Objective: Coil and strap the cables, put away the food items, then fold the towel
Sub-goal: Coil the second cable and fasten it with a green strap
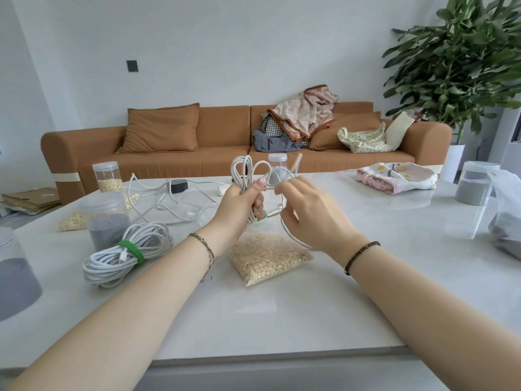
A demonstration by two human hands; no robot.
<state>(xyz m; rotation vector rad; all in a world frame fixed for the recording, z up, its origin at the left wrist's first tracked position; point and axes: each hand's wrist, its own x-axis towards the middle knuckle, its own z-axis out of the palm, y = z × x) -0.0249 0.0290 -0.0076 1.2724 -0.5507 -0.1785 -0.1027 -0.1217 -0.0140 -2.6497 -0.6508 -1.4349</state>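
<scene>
the left hand (241, 203) grips the looped white cable (244, 185) above the middle of the tabletop (366, 277); the right hand (313, 218), beside, pinches its loose strand.

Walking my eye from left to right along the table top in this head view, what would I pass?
Grey-filled jar at the left edge → strapped cable coil → bag of oats → pink towel → grey-filled jar on the right.
</scene>
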